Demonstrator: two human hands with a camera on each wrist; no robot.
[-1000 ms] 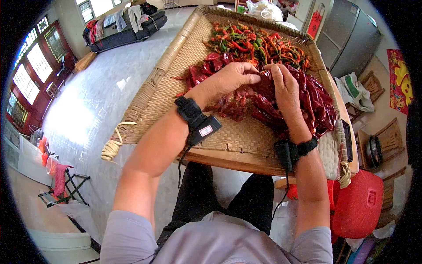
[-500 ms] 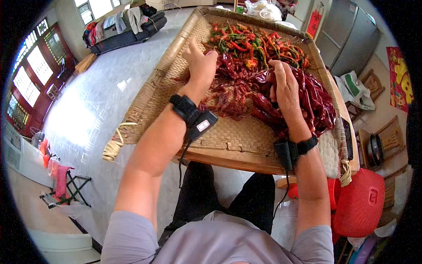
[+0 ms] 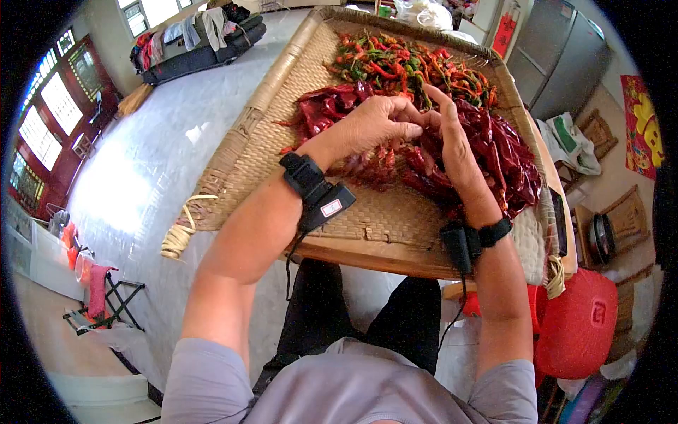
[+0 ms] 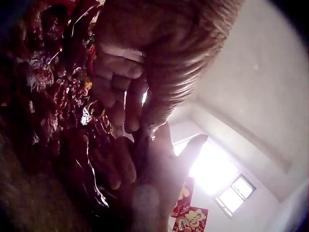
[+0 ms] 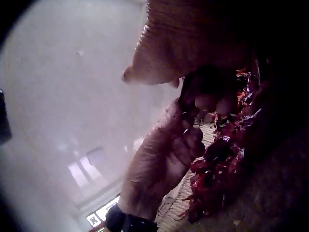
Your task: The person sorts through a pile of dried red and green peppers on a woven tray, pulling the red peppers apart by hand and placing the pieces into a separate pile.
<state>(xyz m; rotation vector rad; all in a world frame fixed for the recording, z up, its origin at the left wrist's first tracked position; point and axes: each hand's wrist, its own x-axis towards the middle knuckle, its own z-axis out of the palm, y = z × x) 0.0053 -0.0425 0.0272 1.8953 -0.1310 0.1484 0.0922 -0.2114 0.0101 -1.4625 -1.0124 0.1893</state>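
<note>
Over a woven bamboo tray (image 3: pixel 261 162) the fingertips of both hands meet. The left hand (image 3: pixel 364 128) pinches a dark dried chili (image 5: pixel 189 91) between thumb and fingers. The right hand (image 3: pixel 458 145) holds the same chili from the other side, its index finger stretched out; most of the chili is hidden by the fingers. Below the right hand lies a heap of glossy dark red dried chilies (image 3: pixel 505 166). A smaller heap of dark red chilies (image 3: pixel 318 113) lies beyond the left wrist, and shrivelled red pieces (image 3: pixel 374 169) sit between the wrists.
Small red, orange and green chilies (image 3: pixel 417 63) cover the tray's far end. The tray rests on a wooden table (image 3: pixel 381 261). A red plastic container (image 3: pixel 579 325) stands at the right, and a folding stool (image 3: pixel 106 304) at the left. Straps and cables hang from both wrists.
The left hand swung out to the left, over the smaller heap, and came back to the right hand. The right hand stayed over its heap, its index finger now stretched further.
</note>
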